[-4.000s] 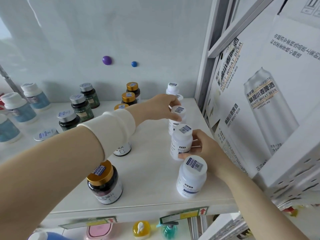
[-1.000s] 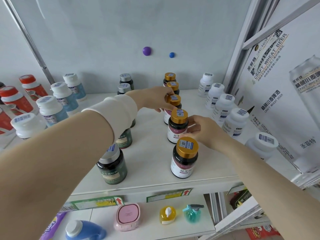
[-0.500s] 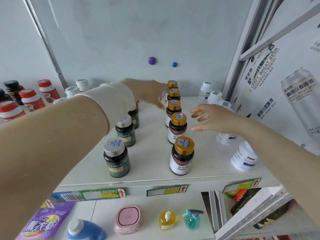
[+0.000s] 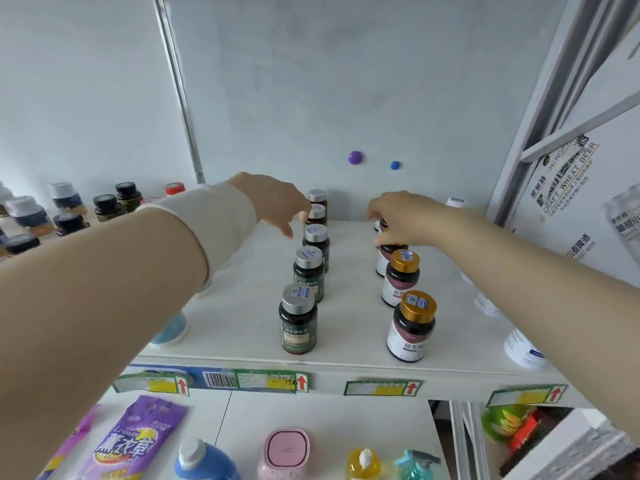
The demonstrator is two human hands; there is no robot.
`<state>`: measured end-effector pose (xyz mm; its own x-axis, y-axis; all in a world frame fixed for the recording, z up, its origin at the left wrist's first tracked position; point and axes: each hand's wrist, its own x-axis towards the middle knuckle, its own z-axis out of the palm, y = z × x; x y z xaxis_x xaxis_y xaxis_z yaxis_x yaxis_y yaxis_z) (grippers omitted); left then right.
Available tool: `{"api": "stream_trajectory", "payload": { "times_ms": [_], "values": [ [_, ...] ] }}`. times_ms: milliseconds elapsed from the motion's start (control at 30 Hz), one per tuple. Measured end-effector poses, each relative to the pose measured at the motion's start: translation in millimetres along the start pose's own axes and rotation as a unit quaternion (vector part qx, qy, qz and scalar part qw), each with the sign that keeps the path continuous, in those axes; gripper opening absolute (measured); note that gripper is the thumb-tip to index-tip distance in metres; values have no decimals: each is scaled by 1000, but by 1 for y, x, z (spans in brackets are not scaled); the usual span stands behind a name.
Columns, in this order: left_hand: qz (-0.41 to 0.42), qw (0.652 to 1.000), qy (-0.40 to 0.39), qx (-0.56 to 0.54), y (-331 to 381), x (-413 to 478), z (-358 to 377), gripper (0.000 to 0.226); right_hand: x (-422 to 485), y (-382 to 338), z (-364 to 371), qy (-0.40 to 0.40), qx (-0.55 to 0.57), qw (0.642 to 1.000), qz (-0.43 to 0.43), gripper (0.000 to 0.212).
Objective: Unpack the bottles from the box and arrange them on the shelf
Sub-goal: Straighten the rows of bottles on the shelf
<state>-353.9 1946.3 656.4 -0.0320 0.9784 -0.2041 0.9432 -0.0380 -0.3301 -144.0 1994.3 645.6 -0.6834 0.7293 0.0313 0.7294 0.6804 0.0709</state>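
Note:
Two rows of dark bottles run front to back on the white shelf (image 4: 349,306). The left row has silver caps and green labels, with its front bottle (image 4: 298,320) near the edge. The right row has gold caps, with its front bottle (image 4: 412,327) also near the edge. My left hand (image 4: 277,206) hovers with fingers spread, its fingertips at the silver-capped bottle (image 4: 317,213) second from the back. My right hand (image 4: 401,220) is cupped over the third gold-capped bottle (image 4: 388,258) and hides its cap. White bottles (image 4: 523,348) stand at the right, partly behind my right arm.
More bottles (image 4: 107,206) fill the shelf section to the left, past a metal upright (image 4: 180,91). A beer carton (image 4: 571,188) stands at the right. Below are a purple bag (image 4: 128,441), a blue bottle (image 4: 201,459), a pink item (image 4: 285,452) and small spray bottles (image 4: 414,462).
The view has swung left. My right hand moved forward from open air onto the gold-capped row. My left hand shifted over to the back of the silver-capped row.

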Motion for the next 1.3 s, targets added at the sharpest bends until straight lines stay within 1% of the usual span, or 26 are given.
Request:
{"api": "stream_trajectory", "payload": {
  "times_ms": [100, 200, 267, 367, 467, 533, 667, 733, 800, 967, 1067, 1200, 1300],
  "values": [
    [4, 1000, -11, -3, -13, 2, 13, 43, 8, -22, 7, -20, 8, 1000, -3, 53],
    [24, 999, 13, -37, -23, 8, 24, 45, 14, -40, 16, -25, 44, 999, 11, 52],
    [45, 994, 46, -94, -24, 14, 32, 48, 15, -49, 25, -27, 82, 996, 27, 53],
    [52, 974, 83, -204, -22, 25, 44, 55, 12, -60, 40, -23, 151, 987, 50, 58],
    [57, 954, 86, -281, -18, 35, 54, 62, 7, -66, 56, -15, 238, 968, 75, 61],
    [68, 942, 84, -319, -14, 39, 56, 62, 3, -68, 65, -6, 284, 954, 96, 64],
    [84, 930, 88, -347, -7, 48, 58, 51, 2, -71, 82, 10, 361, 925, 118, 65],
    [91, 929, 91, -347, -5, 51, 61, 49, 4, -74, 88, 25, 379, 917, 123, 62],
    [97, 929, 95, -345, -2, 53, 63, 47, 7, -77, 94, 37, 390, 910, 132, 58],
    [104, 914, 110, -377, -1, 56, 62, 41, 13, -82, 110, 54, 449, 882, 135, 43],
    [108, 907, 103, -393, -5, 57, 62, 40, 15, -80, 116, 68, 467, 871, 134, 41],
    [106, 900, 86, -413, -11, 59, 62, 40, 15, -78, 117, 69, 472, 870, 126, 39],
    [108, 905, 88, -401, -11, 60, 64, 44, 17, -77, 118, 62, 474, 870, 122, 41]
  ]
}}
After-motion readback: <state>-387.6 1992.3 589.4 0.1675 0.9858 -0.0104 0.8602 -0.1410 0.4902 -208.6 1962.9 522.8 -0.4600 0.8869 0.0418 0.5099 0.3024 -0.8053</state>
